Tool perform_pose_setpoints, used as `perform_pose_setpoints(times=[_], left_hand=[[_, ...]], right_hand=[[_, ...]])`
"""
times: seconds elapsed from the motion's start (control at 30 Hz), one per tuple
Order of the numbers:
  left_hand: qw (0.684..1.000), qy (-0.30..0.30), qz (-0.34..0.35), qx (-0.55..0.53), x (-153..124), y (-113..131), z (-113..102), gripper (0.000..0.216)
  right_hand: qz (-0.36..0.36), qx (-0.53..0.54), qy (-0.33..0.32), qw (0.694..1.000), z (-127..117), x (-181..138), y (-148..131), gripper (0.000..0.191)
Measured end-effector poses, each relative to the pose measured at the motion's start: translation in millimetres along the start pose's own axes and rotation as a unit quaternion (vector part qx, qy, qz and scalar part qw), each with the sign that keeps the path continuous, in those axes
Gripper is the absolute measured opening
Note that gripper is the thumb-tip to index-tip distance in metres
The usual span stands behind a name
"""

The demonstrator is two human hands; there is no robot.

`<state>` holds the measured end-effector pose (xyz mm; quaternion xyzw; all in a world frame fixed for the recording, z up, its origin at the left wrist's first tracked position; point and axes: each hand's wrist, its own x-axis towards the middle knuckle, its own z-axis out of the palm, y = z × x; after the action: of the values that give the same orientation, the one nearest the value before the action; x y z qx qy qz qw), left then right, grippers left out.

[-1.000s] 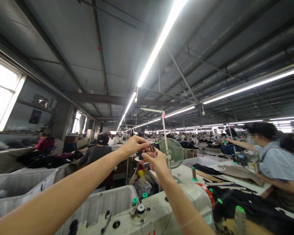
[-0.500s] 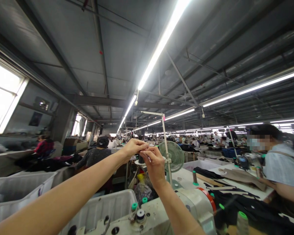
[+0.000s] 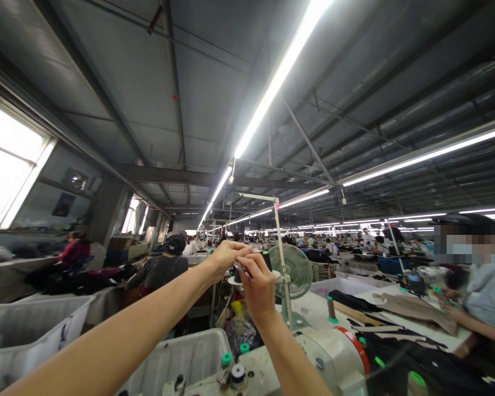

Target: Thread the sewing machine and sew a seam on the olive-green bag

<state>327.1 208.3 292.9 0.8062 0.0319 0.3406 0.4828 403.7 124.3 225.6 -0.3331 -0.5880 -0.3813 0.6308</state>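
Note:
Both my arms reach up and forward over a white sewing machine (image 3: 272, 368). My left hand (image 3: 225, 257) is pinched shut, fingertips meeting those of my right hand (image 3: 258, 286), which is closed on a small slim tool (image 3: 243, 270). The fingertips meet in front of a dark thread spool (image 3: 265, 260) on the white thread stand (image 3: 278, 242). Whether the left fingers hold a thread is too fine to make out.
A green desk fan (image 3: 296, 270) stands just right of my hands. White plastic bins (image 3: 28, 322) sit at the left and below. A person in a blue shirt (image 3: 487, 291) works at the right table with dark fabric (image 3: 412, 352) and thread cones. Other workers sit further back.
The view has tilted upward a little. My hands have drawn closer together in front of the spool, and my right hand has turned so its back faces me.

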Motion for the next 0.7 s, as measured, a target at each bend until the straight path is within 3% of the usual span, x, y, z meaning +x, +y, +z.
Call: perform_pose_setpoints(times=[0.13, 0.27, 0.43, 0.7], left_hand=[[1.0, 0.002, 0.0, -0.006, 1.2, -2.6, 0.3, 0.022], [0.999, -0.01, 0.028, 0.025, 1.1, -1.1, 0.4, 0.027], [0.993, -0.05, 0.07, 0.085, 2.3, 5.5, -1.0, 0.025], [0.971, -0.096, 0.127, 0.179, -0.8, 16.1, -3.1, 0.034]], right_hand=[[0.011, 0.01, -0.003, 1.0, 0.0, 1.7, -3.2, 0.018], [0.102, 0.026, 0.036, 0.994, -5.6, 8.2, 0.0, 0.014], [0.22, 0.088, 0.08, 0.968, -14.6, 15.4, 18.0, 0.023], [0.293, 0.233, 0.057, 0.926, -14.5, 19.4, 21.9, 0.035]])
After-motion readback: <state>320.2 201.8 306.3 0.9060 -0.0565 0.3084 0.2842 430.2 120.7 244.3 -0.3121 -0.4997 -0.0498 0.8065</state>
